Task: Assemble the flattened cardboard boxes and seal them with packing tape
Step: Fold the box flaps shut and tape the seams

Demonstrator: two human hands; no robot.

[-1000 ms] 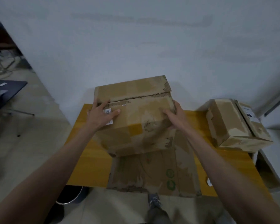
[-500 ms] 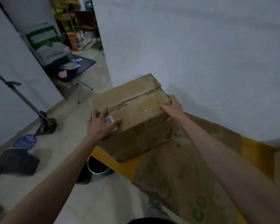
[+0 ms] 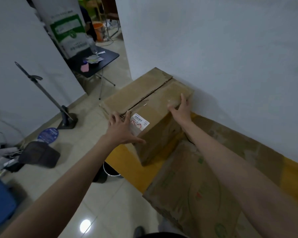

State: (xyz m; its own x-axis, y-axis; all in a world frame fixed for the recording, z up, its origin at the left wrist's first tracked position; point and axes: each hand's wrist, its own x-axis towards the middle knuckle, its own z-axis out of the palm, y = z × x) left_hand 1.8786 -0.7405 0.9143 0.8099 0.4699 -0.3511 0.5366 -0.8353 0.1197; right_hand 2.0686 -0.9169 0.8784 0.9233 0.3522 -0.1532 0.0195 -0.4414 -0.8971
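The assembled box (image 3: 144, 107) has been carried to the left end of the worktop (image 3: 138, 170), left hand (image 3: 122, 129) and right hand (image 3: 181, 109) spread flat against its sides, so it seems finished and set aside.

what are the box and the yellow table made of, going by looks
Box: brown corrugated cardboard, matte and scuffed; folded flaps, a ragged centre seam, a paper barcode label. Table: probably wood or laminate board with a smooth yellow finish; blur hides any grain.

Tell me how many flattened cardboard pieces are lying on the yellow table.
1 for certain: the flattened cardboard lies on the yellow table, in front of the assembled box that both hands hold. More brown cardboard by the wall may be part of it or a second sheet.
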